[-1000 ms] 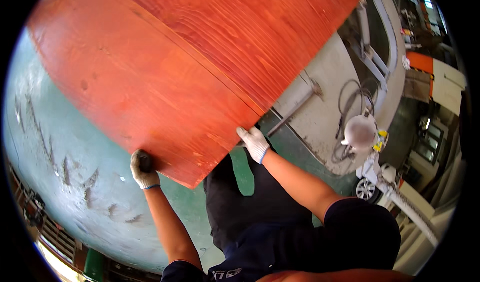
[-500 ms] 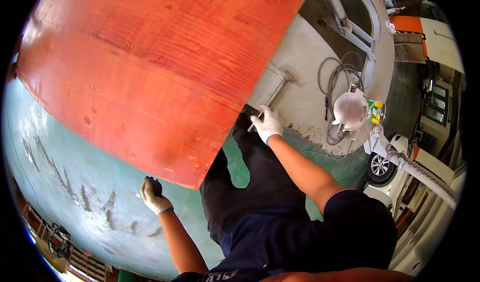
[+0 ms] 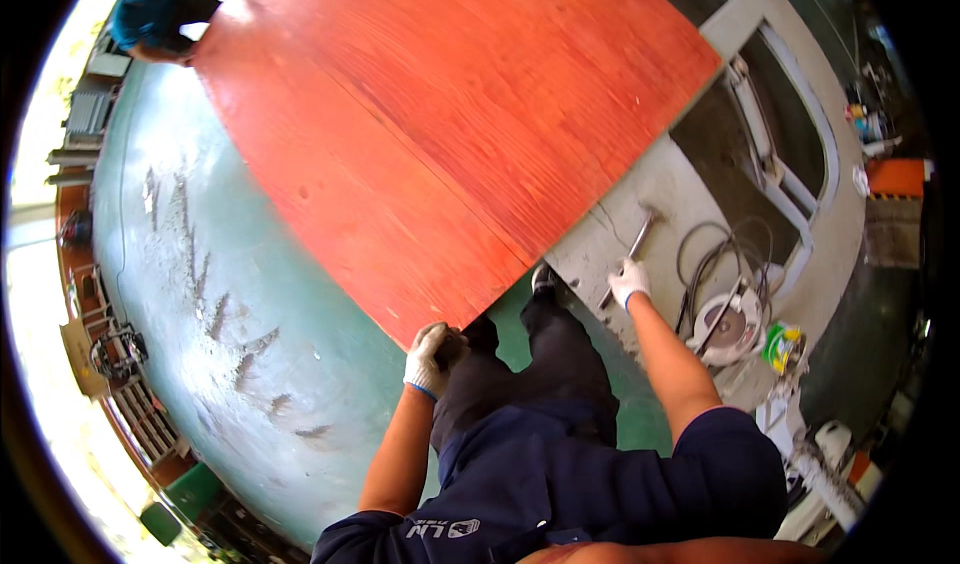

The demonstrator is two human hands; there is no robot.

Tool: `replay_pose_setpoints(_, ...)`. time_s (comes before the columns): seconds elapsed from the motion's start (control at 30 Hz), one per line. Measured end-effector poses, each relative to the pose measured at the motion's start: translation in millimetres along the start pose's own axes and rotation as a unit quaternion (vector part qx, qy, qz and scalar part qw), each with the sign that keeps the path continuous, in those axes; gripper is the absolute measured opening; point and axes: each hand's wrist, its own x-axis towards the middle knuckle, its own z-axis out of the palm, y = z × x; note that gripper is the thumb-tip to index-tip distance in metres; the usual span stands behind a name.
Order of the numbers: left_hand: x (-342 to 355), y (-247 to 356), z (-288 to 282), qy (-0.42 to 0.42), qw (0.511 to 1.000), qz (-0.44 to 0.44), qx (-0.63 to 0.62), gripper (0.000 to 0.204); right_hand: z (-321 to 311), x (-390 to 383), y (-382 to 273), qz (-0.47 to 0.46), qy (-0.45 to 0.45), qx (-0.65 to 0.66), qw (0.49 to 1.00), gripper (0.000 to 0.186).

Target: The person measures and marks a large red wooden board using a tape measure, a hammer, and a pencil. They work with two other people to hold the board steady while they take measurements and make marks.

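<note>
A large red-orange wooden board (image 3: 440,134) slants across the upper middle, with a seam along it. My left hand (image 3: 432,359), in a white knit glove, is closed on a dark object (image 3: 455,354) right at the board's near corner. Whether its fingers also grip the board is unclear. My right hand (image 3: 628,284), also gloved, is closed round the metal handle of a hammer-like tool (image 3: 640,242), whose head points away from me over the grey platform (image 3: 680,184), beside the board's right edge.
A co-worker (image 3: 150,24) bends at the board's far left corner. Right are a grey metal frame (image 3: 760,144), coiled hoses (image 3: 695,249), a round white metal piece (image 3: 728,322) and a yellow-green can (image 3: 785,344). Wooden pallets (image 3: 145,414) stand left on the green floor (image 3: 240,314).
My right hand has moved off the board's edge onto the tool. My left hand has moved right to the corner. The view has shifted, bringing the co-worker into sight.
</note>
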Motion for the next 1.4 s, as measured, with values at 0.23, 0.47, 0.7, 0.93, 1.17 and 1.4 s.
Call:
replay_pose_setpoints(0.23, -67.8, 21.4, 100.8, -0.158, 0.987, -0.036, 0.010, 0.076, -110.7, -151.0, -207.9, -0.438, -0.325, 0.176, 0.819, 0.094)
replay_pose_setpoints(0.47, -107.9, 46.0, 151.0, -0.170, 0.982, -0.039, 0.074, 0.071, -172.0, -208.6, -259.8, -0.439, -0.236, 0.075, 0.864, 0.083)
replay_pose_setpoints(0.7, -121.0, 60.2, 171.0, -0.052, 0.931, 0.136, 0.335, 0.039, -182.8, -206.8, -243.4, -0.355, -0.209, 0.124, 0.903, 0.077)
replay_pose_setpoints(0.93, -121.5, 50.8, 177.2, -0.162, 0.980, 0.025, 0.111, 0.063, -161.7, -217.8, -233.0, -0.393, -0.241, 0.212, 0.862, 0.084)
replay_pose_setpoints(1.17, -116.3, 55.1, 161.3, -0.214, 0.965, 0.015, 0.154, 0.075, -161.6, -204.5, -236.8, -0.388, -0.318, 0.312, 0.807, 0.035)
replay_pose_setpoints(1.4, -92.7, 57.3, 141.7, -0.150, 0.839, 0.094, 0.515, 0.104, -148.4, -198.4, -254.0, -0.271, -0.317, 0.242, 0.876, 0.022)
